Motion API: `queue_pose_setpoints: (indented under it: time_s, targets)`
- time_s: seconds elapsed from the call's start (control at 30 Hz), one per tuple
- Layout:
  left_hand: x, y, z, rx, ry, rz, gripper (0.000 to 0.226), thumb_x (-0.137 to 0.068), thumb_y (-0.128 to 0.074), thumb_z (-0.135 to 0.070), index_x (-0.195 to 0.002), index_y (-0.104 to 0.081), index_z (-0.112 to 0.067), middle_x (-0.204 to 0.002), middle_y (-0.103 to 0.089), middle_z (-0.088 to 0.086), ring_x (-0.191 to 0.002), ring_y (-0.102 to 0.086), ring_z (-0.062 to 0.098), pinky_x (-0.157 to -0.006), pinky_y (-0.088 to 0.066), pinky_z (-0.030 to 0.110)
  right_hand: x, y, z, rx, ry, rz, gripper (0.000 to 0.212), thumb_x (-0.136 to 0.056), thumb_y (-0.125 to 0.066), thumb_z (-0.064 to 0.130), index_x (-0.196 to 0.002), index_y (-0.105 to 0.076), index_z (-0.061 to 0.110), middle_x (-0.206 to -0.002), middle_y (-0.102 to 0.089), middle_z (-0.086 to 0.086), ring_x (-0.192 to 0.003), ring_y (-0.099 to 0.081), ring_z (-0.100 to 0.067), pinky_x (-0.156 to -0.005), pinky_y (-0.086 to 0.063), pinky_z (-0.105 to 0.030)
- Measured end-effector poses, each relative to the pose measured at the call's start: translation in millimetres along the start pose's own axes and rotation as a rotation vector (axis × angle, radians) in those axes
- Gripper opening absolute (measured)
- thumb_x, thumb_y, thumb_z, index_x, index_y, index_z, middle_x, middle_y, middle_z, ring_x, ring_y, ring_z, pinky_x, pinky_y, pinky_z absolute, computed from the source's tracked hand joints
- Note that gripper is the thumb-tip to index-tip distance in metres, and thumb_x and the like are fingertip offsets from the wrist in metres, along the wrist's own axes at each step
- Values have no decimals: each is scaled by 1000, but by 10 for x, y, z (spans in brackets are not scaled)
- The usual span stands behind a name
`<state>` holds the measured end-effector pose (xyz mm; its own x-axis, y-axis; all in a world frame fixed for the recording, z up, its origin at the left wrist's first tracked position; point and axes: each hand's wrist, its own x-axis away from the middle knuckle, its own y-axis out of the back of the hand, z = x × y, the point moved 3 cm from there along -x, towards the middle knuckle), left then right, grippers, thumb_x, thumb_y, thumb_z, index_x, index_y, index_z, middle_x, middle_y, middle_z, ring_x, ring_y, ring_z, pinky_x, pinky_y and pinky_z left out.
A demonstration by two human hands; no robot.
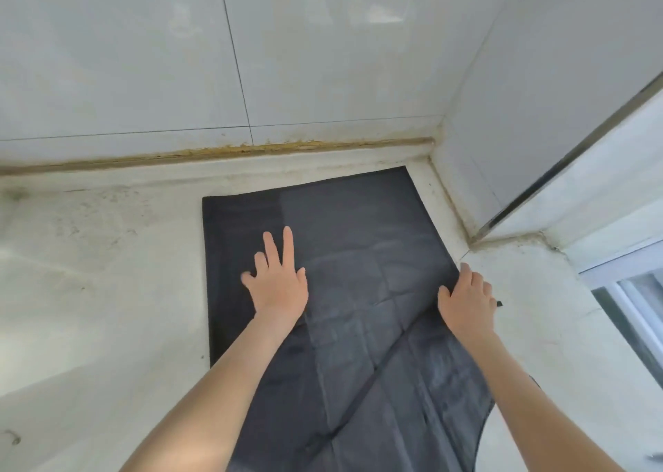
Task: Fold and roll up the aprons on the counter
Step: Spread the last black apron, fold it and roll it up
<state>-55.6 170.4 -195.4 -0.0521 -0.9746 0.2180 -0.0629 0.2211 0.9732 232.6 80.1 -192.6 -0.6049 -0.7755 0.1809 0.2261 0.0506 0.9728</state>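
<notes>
two grips work our apron on the desk: left grip lies wide and flat mid-cloth, right grip curls round its right edge. its long axis runs ahead of both.

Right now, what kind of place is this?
Probably a kitchen or laundry corner: a pale counter meets glossy wall tiles, with a window at the right, and an apron lies spread on the counter.
</notes>
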Motion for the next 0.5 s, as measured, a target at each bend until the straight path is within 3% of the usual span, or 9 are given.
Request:
queue_pose_setpoints:
  time_s: [0.07,0.1,0.17,0.27,0.33,0.43,0.5]
  targets:
    - [191,32,-193,161,-9,25,61,-95,-46,-41,-145,-23,-16,-139,-33,11,-121,-37,27,-89,-43,39,-19,64,-144,-16,-48,38,54,-89,-52,19,-137,-35,2,-131,-44,-18,-120,-39,-37,-96,-36,-47]
    - [284,18,-295,269,-54,75,44,-93,-49,-39,-130,-43,-15,-125,-46,7,-114,-42,24,-86,-45,36,-22,93,-205,-26,-64,58,50,-88,-53,19,-132,-38,1,-128,-44,-18,-119,-40,-37,-95,-36,-45]
    - [456,-19,-500,475,-152,285,23,-92,-52,-39,-100,-59,-18,-98,-61,-2,-94,-54,17,-79,-48,32,-45,129,-288,-26,-80,87,43,-87,-57,22,-121,-42,1,-122,-47,-17,-115,-43,-36,-92,-37,-42]
    - [710,-54,-770,624,-255,526,21,-90,-56,-36,-95,-64,-18,-92,-67,-5,-65,-54,7,-65,-48,26,-60,170,-363,10,-63,148,42,-86,-60,34,-112,-43,5,-116,-50,-12,-113,-46,-33,-89,-35,-41]
    - [788,-107,-928,638,-252,588,19,-89,-58,-34,-98,-62,-18,-99,-67,-5,-60,-60,11,-63,-51,26,-69,180,-368,34,-37,176,40,-87,-59,38,-109,-43,9,-111,-52,-8,-111,-47,-30,-86,-33,-39]
    - [844,-160,-1176,523,-278,504,30,-86,-62,-36,-105,-54,-14,-106,-60,0,-77,-60,22,-72,-50,33,-85,167,-353,56,11,214,27,-89,-53,34,-104,-47,13,-104,-54,-4,-98,-43,-25,-80,-28,-35]
    - [900,-203,-1367,339,-371,400,41,-87,-63,-38,-110,-47,-9,-110,-54,5,-95,-57,25,-78,-45,35,-74,151,-365,68,31,244,20,-90,-50,30,-103,-50,15,-100,-49,-2,-103,-43,-25,-81,-27,-36]
